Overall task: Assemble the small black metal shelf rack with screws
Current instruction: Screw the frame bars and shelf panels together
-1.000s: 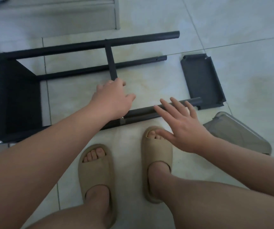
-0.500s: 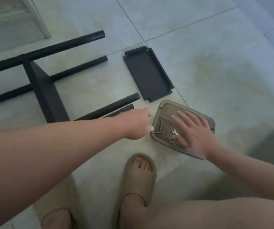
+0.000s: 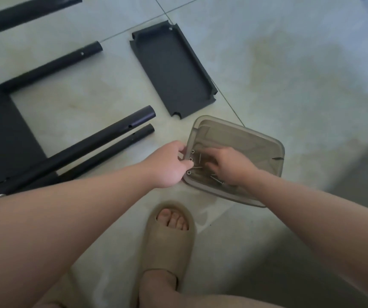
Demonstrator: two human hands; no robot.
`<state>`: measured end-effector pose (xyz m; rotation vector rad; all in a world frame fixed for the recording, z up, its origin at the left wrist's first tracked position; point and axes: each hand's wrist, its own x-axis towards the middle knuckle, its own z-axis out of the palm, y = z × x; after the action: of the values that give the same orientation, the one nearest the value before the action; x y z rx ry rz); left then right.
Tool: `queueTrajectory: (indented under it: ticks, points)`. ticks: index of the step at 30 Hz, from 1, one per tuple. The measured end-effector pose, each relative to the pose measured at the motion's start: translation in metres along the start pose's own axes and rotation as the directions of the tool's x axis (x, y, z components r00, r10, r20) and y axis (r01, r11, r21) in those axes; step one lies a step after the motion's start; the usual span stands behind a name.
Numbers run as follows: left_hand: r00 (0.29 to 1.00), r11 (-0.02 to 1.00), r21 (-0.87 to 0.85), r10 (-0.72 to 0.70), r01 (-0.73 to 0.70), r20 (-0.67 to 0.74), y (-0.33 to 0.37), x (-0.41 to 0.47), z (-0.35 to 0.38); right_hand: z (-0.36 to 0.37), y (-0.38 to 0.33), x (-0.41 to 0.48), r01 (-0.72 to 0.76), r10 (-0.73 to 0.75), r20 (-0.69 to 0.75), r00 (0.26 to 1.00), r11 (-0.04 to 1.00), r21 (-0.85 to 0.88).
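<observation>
dim, flat indoor light; soft motion blur, wide-angle bending at edges.

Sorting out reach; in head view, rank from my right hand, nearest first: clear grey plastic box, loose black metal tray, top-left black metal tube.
1. Clear grey plastic box: right hand is inside it.
2. Loose black metal tray: just beyond.
3. Top-left black metal tube: far corner.

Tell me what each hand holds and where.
The left hand grips the plastic tray by its rim. The right hand reaches among the screws; whether it pinches one cannot be told.
</observation>
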<state>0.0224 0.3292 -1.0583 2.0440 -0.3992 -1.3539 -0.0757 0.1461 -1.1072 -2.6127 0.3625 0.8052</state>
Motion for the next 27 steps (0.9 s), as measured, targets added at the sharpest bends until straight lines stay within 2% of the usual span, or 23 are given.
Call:
queueTrajectory:
  ticks: [7,14,21,23,27]
  points:
    - [0.998,0.991,-0.123,-0.054,0.057,0.031,-0.001,-0.002,-0.001,0.020,-0.030,0.028,-0.092,0.126,-0.162,0.979,0.974,0.205]
    - [0.993,0.975,-0.205,-0.066,0.085,0.098,-0.006,-0.003,-0.006,0.027,-0.031,0.035,-0.122,0.145,-0.203,0.968,0.985,0.122]
    - [0.993,0.966,-0.234,-0.098,0.112,0.073,-0.002,-0.006,-0.003,0.031,-0.026,0.023,-0.096,0.094,-0.288,0.953,0.995,0.007]
    - [0.988,0.950,-0.272,-0.140,0.153,0.065,0.001,-0.009,-0.002,0.026,-0.024,0.013,-0.092,0.107,-0.333,0.937,0.994,0.061]
    - [0.976,0.935,-0.285,-0.216,0.214,0.022,0.009,-0.020,-0.012,-0.002,-0.027,-0.014,-0.033,0.162,-0.394,0.905,0.949,0.313]
